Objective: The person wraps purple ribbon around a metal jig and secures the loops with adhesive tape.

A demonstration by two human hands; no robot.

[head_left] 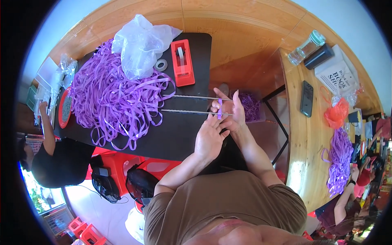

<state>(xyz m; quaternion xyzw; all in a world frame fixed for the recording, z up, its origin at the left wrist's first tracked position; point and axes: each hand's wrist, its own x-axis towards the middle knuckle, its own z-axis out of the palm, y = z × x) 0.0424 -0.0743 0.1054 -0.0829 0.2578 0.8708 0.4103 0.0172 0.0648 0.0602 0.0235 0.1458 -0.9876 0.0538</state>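
Note:
Two thin metal rods [190,111] run side by side from the dark table to my hands, a gap between them. A short purple ribbon [220,108] lies across both rods near their right ends. My left hand [209,139] comes from below, its fingertips closed at the lower end of the ribbon. Around the rod ends is my right hand [237,114], some fingers bent in at the ribbon and others stretched out. The exact grip is partly hidden where the fingers overlap. A large heap of purple ribbon loops [118,98] covers the table left of the rods.
On the dark table [163,141] are a red tape dispenser [188,75], a tape roll [161,65], a plastic bag [141,45] and a red tray [63,108]. A wooden table [296,151] at right bears a phone [306,99] and ribbon bundle [339,159]. A person [61,159] works at left.

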